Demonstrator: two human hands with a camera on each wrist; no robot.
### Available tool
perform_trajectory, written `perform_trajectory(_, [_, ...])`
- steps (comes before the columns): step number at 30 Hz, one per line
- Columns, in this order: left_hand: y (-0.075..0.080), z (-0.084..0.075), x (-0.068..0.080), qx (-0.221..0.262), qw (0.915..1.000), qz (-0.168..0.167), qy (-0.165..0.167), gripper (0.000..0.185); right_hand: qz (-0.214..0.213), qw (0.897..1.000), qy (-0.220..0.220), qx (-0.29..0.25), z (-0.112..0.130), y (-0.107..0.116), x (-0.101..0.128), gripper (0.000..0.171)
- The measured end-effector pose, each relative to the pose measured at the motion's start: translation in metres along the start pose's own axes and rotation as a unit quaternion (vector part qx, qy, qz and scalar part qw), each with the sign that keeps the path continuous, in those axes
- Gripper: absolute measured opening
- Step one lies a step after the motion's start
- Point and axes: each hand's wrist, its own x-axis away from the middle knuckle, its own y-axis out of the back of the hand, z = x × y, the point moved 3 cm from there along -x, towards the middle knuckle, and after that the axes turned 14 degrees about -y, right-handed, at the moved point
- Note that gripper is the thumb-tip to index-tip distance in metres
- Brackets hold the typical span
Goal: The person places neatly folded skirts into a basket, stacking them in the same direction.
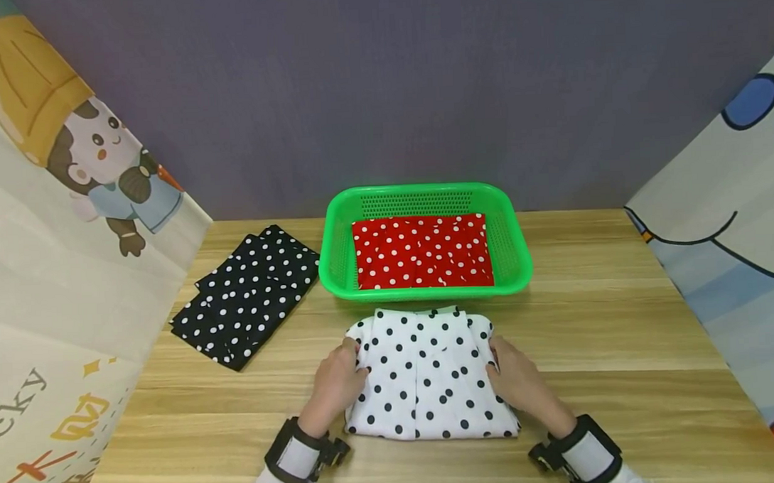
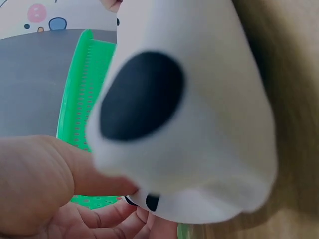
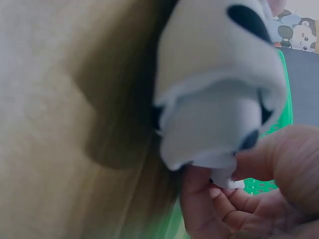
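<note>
A folded white cloth with black polka dots (image 1: 424, 382) is held in front of the green basket. My left hand (image 1: 338, 377) pinches its left side, thumb on the near face and fingers curled behind, as the left wrist view shows. The right side is gripped by my right hand (image 1: 518, 375) in the same way. In the right wrist view, rolled layers of the cloth (image 3: 209, 124) show at its edge, with a shadow on the wood beside them. A folded red cloth with white dots (image 1: 422, 253) lies inside the green basket (image 1: 521, 271).
On the wooden table (image 1: 621, 347), a folded black cloth with white dots (image 1: 251, 296) lies left of the basket, its corner close to the rim. A dark grey panel (image 1: 407, 84) stands behind. Printed cartoon sheets (image 1: 49, 282) flank the table on both sides.
</note>
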Motion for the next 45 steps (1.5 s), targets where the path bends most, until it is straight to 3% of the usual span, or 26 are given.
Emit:
perform_trajectory(8, [0.005,-0.002,0.008,0.015,0.9993,-0.028,-0.021,0.031,-0.043,0.999,0.018,-0.01,-0.002,0.0,0.008,0.034])
perform_trajectory(15, [0.012,-0.008,0.015,0.031,0.998,-0.041,-0.037,0.033,-0.085,0.995,0.034,-0.035,-0.001,0.007,0.021,0.032])
perform_trajectory(27, [0.024,-0.023,0.026,0.033,0.9942,-0.074,-0.071,0.032,-0.141,0.988,0.054,-0.033,0.001,0.019,0.036,0.03])
perform_trajectory(45, [0.045,-0.036,0.02,0.043,0.9913,-0.089,-0.086,0.032,-0.171,0.982,0.074,-0.035,0.014,0.04,0.039,0.032])
